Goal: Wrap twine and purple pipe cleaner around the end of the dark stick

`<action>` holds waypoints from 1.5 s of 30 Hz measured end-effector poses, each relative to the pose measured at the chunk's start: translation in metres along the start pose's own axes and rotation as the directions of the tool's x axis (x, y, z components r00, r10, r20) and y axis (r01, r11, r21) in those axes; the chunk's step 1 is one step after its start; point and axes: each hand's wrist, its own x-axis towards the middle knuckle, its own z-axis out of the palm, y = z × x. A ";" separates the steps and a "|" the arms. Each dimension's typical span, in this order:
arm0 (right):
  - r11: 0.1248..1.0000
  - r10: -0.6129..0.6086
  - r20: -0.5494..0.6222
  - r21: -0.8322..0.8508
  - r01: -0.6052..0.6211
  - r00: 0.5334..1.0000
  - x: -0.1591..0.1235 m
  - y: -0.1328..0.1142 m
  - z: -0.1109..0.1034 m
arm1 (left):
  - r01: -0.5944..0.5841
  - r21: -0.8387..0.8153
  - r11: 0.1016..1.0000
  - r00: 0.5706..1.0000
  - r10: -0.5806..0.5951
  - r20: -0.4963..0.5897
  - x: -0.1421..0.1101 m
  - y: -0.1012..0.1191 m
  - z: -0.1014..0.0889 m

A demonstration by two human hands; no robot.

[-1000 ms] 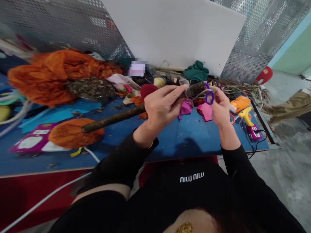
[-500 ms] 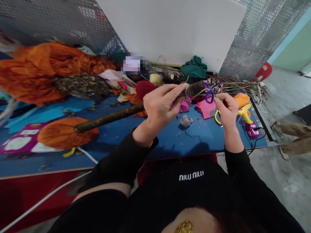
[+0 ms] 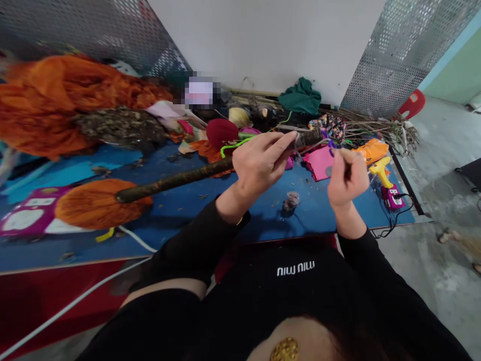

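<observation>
Stick held over a crowded blue table

The left hand (image 3: 259, 158) is wrapped round a dark stick (image 3: 175, 181) near its upper end, gripping it firmly; the stick slants above the blue table (image 3: 210, 220), its lower end meeting a round orange cloth bundle (image 3: 99, 205) at the left; grey yarn (image 3: 298, 142) is wound round the stick just past the left fingertips; the right hand (image 3: 347, 175) is closed, thumb and fingers drawn together beside a purple wire (image 3: 330, 144) at the stick's upper end; whether it pinches the wire or yarn, I cannot tell; a small grey clump (image 3: 291, 201) lies on the table between the hands; pink cloth (image 3: 316, 164) lies behind; a yellow glue gun (image 3: 381, 171) sits near the right hand, beside a purple box (image 3: 393, 196).
</observation>
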 end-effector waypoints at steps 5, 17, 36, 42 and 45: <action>0.949 0.270 -0.018 0.171 -0.264 0.963 0.031 0.034 -0.010 | 0.008 -0.007 1.000 1.000 -0.008 0.002 -0.004 0.000 0.002; 0.917 0.348 0.022 0.198 -0.346 0.937 0.007 0.065 -0.024 | 0.026 -0.084 0.996 0.999 -0.024 0.025 0.003 -0.003 -0.008; 0.884 0.246 0.526 0.222 -0.411 0.814 0.035 0.056 -0.012 | 0.106 -0.149 0.983 0.973 -0.072 0.219 -0.001 0.000 -0.008; 0.875 0.121 0.554 0.332 -0.352 0.823 0.040 0.041 -0.026 | 0.078 -0.162 0.984 0.988 -0.054 0.146 0.005 -0.005 -0.003; 0.756 0.048 0.675 0.457 -0.468 0.736 0.035 0.045 -0.052 | 0.115 -0.214 0.970 0.983 -0.080 0.165 0.013 -0.012 -0.003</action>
